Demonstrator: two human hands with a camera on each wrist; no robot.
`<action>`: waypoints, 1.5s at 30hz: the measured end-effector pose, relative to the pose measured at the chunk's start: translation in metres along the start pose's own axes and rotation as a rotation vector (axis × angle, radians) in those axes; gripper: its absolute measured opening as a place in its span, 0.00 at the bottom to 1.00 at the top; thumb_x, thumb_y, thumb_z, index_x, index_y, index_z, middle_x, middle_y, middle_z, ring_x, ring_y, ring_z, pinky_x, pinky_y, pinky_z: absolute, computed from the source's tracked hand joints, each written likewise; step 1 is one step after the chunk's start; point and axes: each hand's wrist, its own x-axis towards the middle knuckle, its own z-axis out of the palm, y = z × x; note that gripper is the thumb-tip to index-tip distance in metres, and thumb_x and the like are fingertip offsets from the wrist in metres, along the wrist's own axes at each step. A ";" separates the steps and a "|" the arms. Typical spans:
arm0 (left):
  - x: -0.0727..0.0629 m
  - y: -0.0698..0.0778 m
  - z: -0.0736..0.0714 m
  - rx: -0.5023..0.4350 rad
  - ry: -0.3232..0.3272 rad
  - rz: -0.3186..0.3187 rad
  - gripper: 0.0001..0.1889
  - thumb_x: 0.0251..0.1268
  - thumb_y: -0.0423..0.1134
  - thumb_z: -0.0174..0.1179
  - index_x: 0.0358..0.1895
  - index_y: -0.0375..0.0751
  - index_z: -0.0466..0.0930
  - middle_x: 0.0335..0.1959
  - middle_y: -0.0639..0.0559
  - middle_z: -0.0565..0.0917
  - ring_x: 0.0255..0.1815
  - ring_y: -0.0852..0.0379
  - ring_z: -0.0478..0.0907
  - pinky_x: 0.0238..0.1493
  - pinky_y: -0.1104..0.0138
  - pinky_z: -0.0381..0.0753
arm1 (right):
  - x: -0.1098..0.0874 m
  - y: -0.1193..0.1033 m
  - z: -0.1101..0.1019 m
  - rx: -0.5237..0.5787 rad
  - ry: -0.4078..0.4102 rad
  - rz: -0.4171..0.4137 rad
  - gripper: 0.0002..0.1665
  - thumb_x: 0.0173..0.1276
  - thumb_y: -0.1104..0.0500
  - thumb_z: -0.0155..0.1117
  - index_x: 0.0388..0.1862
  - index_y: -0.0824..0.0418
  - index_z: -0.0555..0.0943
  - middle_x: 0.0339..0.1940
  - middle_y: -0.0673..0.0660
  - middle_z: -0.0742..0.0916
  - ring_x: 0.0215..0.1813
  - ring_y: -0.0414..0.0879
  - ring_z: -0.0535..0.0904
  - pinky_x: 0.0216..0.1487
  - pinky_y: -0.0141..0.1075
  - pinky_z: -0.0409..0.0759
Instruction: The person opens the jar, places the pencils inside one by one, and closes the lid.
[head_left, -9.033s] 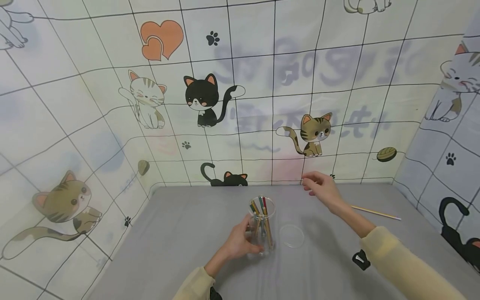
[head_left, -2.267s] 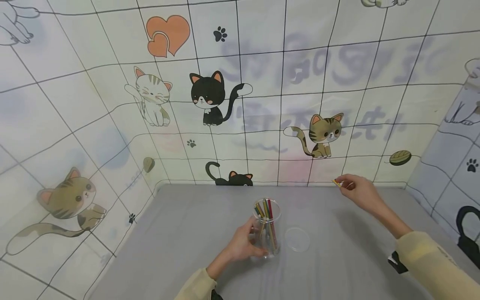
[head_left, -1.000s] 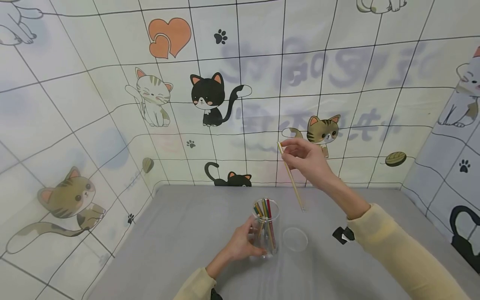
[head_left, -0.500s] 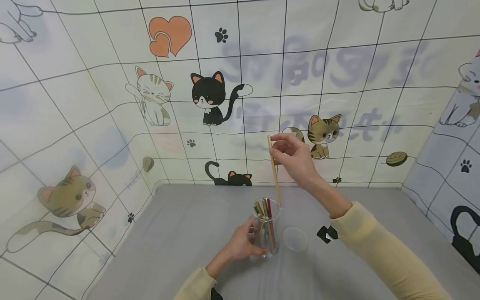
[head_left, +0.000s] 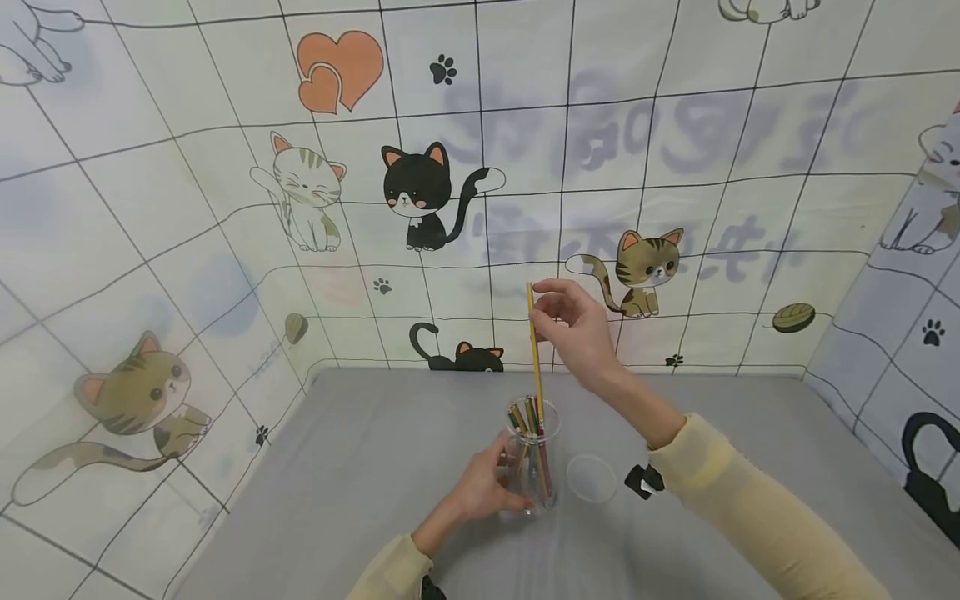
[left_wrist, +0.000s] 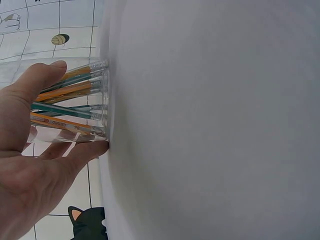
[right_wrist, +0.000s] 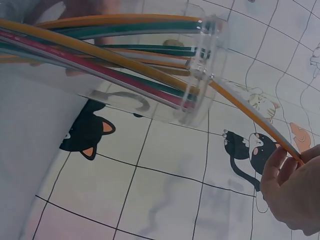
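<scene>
Near the middle of the grey table, my left hand (head_left: 480,485) grips the lower side of a clear jar (head_left: 554,450) standing upright. Inside it are several pencils (left_wrist: 62,107), yellow, green and red, their ends below the rim. Above the jar, my right hand (head_left: 579,335) pinches a yellow pencil (head_left: 535,358) near its top end between thumb and fingers. That pencil hangs nearly upright, its lower tip at the jar's mouth. In the right wrist view the held pencil (right_wrist: 255,116) slants from the fingers to the jar's rim (right_wrist: 212,60).
A clear round lid (head_left: 591,478) lies flat on the grey table (head_left: 375,467), just right of the jar. Behind stands a white sheet (head_left: 525,200) with a grid and cartoon cats, and it also bounds the left and right sides.
The yellow pencil, earlier lying on the table at right, has been picked up by my right hand, carried left and lowered to the jar's mouth. My left hand keeps its grip on the jar.
</scene>
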 end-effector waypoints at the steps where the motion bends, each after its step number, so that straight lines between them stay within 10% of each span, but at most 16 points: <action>1: 0.000 0.000 0.000 -0.001 -0.001 -0.004 0.48 0.38 0.28 0.81 0.68 0.47 0.65 0.52 0.46 0.78 0.55 0.42 0.79 0.47 0.67 0.82 | -0.002 0.003 0.000 -0.011 -0.005 0.014 0.20 0.70 0.72 0.60 0.60 0.69 0.74 0.36 0.60 0.80 0.36 0.46 0.80 0.38 0.38 0.85; 23: 0.001 -0.001 -0.001 -0.001 -0.005 -0.009 0.50 0.39 0.30 0.81 0.69 0.49 0.63 0.51 0.47 0.77 0.54 0.43 0.78 0.45 0.67 0.82 | -0.033 0.032 -0.003 -0.128 -0.169 0.129 0.15 0.70 0.69 0.61 0.54 0.68 0.79 0.41 0.64 0.81 0.40 0.55 0.83 0.40 0.43 0.87; 45: 0.001 -0.001 0.001 0.015 -0.007 -0.026 0.46 0.39 0.30 0.82 0.65 0.48 0.65 0.51 0.48 0.77 0.57 0.40 0.77 0.48 0.65 0.82 | -0.040 0.062 -0.053 -0.273 -0.050 0.220 0.16 0.74 0.65 0.57 0.57 0.71 0.78 0.49 0.68 0.82 0.46 0.59 0.80 0.41 0.34 0.84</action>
